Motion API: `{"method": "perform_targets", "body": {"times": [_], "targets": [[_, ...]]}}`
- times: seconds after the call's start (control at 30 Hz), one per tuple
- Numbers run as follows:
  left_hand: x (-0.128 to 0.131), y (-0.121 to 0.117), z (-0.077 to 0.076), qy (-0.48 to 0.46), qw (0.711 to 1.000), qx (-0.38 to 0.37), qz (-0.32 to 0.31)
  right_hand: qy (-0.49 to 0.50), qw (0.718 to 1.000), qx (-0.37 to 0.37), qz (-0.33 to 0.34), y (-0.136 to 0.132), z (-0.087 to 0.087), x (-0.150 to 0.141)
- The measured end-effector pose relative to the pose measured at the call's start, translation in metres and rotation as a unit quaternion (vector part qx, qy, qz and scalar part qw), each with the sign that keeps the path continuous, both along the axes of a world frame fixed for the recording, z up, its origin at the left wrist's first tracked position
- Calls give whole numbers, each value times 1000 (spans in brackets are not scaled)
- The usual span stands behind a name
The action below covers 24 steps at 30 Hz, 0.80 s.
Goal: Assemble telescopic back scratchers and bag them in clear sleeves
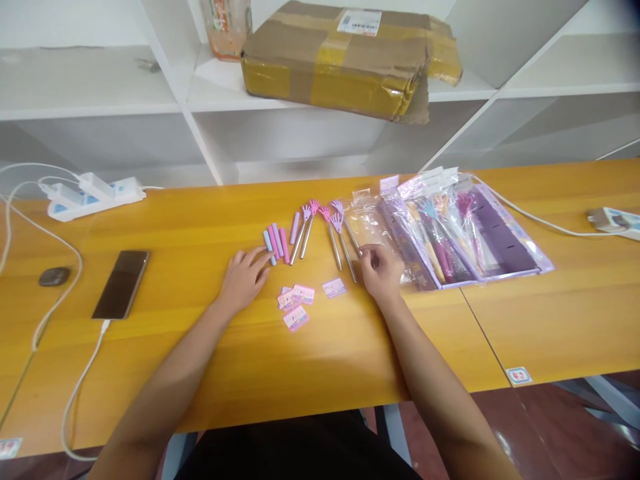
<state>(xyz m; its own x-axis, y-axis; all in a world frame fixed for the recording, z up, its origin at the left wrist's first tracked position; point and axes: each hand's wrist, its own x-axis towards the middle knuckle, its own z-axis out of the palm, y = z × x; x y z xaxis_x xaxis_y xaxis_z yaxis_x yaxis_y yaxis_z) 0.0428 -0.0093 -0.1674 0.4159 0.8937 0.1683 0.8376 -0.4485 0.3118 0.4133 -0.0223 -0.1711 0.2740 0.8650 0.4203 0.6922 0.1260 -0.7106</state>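
My left hand (243,279) rests on the table with its fingers spread, the fingertips at a light blue handle sleeve (269,248). Beside that sleeve lie several pink and purple sleeves (283,245). My right hand (381,270) is closed, thumb and finger pinched at the lower end of a metal-rod back scratcher (351,235) with a purple hand-shaped head. To its left lie more back scratchers with pink or purple heads, among them a pink one (330,230). Small printed cards (296,318) lie below them, one purple card (334,288) apart from the rest.
Clear plastic bags and wrapped back scratchers lie on a purple box (510,230) at right. A charging phone (121,285), a dark small object (54,277) and a power strip (97,198) with cables are at left. A taped carton (340,60) sits on the shelf behind.
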Motion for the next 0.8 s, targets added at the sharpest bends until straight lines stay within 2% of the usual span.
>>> {"method": "perform_targets", "body": {"times": [0.53, 0.7, 0.8], "targets": [[1, 0, 4, 17, 1000, -6, 7, -1, 1000, -5, -25, 3, -3, 6], [1, -1, 5, 29, 999, -7, 12, -63, 997, -46, 29, 8, -9, 12], [1, 0, 4, 25, 1000, -8, 11, -89, 994, -63, 29, 10, -10, 13]]}}
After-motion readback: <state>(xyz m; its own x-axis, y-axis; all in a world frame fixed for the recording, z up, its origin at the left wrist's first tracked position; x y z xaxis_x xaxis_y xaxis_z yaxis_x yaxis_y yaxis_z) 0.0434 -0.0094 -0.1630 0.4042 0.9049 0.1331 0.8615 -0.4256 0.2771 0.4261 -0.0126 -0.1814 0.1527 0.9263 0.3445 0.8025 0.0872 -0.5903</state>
